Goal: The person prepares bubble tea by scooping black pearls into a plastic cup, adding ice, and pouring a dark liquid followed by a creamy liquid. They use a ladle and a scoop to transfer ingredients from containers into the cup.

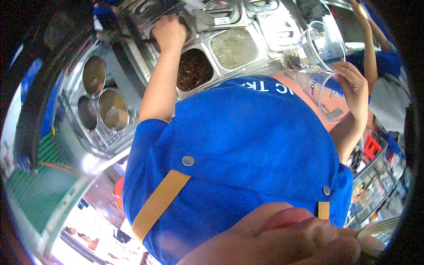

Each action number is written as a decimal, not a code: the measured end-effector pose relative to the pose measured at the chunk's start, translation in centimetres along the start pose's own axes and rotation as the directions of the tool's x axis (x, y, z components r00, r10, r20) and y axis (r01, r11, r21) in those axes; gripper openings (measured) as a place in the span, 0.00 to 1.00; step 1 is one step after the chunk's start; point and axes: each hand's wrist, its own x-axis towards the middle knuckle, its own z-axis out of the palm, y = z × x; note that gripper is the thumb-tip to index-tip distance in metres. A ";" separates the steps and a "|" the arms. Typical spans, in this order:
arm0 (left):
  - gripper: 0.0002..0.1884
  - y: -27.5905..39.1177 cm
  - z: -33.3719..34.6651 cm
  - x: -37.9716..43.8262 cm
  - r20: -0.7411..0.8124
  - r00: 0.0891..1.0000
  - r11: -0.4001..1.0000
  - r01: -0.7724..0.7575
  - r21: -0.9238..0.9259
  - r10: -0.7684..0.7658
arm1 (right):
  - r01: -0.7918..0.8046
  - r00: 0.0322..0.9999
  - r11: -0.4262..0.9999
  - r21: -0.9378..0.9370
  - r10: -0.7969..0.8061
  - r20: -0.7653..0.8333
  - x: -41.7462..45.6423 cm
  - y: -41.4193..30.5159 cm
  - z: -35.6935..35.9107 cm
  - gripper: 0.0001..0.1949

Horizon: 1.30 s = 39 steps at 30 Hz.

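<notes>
My left hand (170,31) is at the top left, over a metal pan in the counter, with its fingers bent down. What they hold or touch is hidden. Beside it, one pan holds dark, glossy pieces (194,70) and another a pale, translucent food (234,48). On the right, my right hand (353,81) grips clear plastic cups by their rims. One printed cup (326,46) tilts away with some dark contents near its base; a second cup (334,97) hangs below it, its mouth turned towards me.
Metal lids (218,12) cover pans at the back. Round metal containers (113,109) stand in a recess on the left. A co-worker's arm (370,49) reaches in at the upper right. A shelf with small goods (381,182) lies at the lower right.
</notes>
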 end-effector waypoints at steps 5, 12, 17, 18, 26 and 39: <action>0.15 8.4 7.3 3.8 -0.005 0.937 0.887 -0.332 -0.320 0.349 | 0.016 0.995 0.995 0.100 -0.006 -0.102 -1.4 2.5 -1.0 0.10; 0.19 7.3 6.0 3.1 0.144 0.898 0.882 -0.361 -0.302 0.416 | -0.010 0.970 0.849 0.528 0.136 -0.201 -3.8 5.4 -1.8 0.09; 0.18 2.4 1.8 -7.7 0.091 0.933 0.905 -0.309 -0.291 0.348 | 0.040 0.961 0.777 0.628 0.141 -0.236 -4.1 6.9 -1.6 0.10; 0.18 1.7 1.3 -9.7 0.130 0.935 0.908 -0.278 -0.315 0.331 | 0.090 0.961 0.790 0.606 0.090 -0.260 -4.0 6.9 -1.7 0.10; 0.16 -0.7 0.0 -14.7 0.235 0.936 0.903 -0.153 -0.401 0.263 | 0.032 0.984 0.746 0.665 0.092 -0.150 -4.2 9.3 -2.7 0.08; 0.16 28.6 2.3 3.2 -0.152 0.654 0.514 -0.698 -0.499 0.741 | -0.462 0.722 0.661 0.591 0.668 -0.183 -11.9 -0.2 -4.2 0.10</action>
